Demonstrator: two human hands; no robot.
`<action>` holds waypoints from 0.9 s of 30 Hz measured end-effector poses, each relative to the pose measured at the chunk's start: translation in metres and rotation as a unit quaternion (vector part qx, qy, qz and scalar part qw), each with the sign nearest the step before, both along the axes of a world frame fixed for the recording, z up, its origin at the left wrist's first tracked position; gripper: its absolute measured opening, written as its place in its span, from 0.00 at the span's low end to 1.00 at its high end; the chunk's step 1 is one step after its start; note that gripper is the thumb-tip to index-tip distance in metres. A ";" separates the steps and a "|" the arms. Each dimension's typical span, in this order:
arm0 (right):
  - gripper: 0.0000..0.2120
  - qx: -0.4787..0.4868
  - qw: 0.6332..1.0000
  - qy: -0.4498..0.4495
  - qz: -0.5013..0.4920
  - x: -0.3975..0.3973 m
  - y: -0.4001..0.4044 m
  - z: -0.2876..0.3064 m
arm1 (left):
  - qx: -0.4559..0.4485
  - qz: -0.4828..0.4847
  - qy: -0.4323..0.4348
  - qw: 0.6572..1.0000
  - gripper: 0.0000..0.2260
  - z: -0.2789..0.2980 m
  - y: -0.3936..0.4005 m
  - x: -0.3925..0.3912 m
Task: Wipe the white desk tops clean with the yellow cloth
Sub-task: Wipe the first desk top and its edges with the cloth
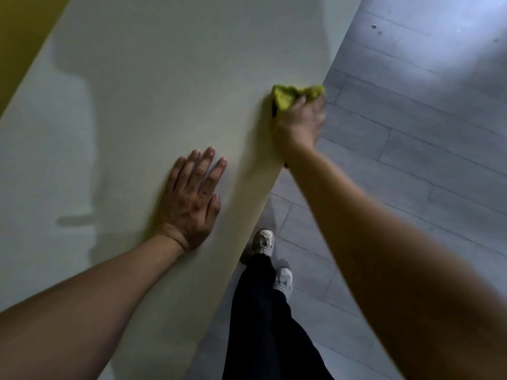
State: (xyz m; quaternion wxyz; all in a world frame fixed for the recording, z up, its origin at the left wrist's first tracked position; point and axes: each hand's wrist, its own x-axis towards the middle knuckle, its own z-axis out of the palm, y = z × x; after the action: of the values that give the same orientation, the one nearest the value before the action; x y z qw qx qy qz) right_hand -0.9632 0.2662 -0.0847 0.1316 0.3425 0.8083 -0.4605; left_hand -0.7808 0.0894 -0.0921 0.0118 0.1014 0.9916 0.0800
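Hands: right hand (299, 123) grips bunched yellow cloth (290, 97) at the white desk top (153, 78) edge; left hand (192, 201) lies flat, open.

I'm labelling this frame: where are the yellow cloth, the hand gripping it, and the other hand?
yellow cloth (288, 96): head view, bunched middle.
right hand (300, 124): head view, back of hand.
left hand (190, 200): head view, back of hand.

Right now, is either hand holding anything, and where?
The right hand grips the bunched yellow cloth at its near side, at the desk edge. The left hand holds nothing.
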 end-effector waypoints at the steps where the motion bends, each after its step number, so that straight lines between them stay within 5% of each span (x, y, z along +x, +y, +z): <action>1: 0.27 0.005 1.000 -0.001 -0.004 -0.018 0.004 0.003 | 0.001 -0.001 0.001 1.000 0.28 0.000 0.000 0.000; 5: 0.27 0.001 1.000 0.009 0.008 -0.013 0.003 0.005 | -0.001 -0.006 0.004 1.000 0.29 -0.002 -0.001 0.000; 13: 0.28 -0.022 0.995 0.028 0.088 0.213 -0.043 0.009 | 0.007 0.000 0.000 1.000 0.28 0.003 0.000 -0.001; 22: 0.24 0.006 0.999 0.026 -0.022 0.045 -0.014 -0.003 | 0.018 0.004 0.001 1.000 0.27 0.001 -0.002 0.001; 27: 0.25 -0.014 0.998 0.054 0.016 0.126 -0.032 -0.006 | 0.030 0.006 -0.008 1.000 0.27 0.003 -0.004 0.003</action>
State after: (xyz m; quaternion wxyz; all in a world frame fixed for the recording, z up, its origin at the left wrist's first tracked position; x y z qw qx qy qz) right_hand -0.8376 0.2339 -0.0908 0.1001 0.3028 0.8128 -0.4874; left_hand -0.7778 0.0855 -0.0887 0.0165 0.0948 0.9892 0.1104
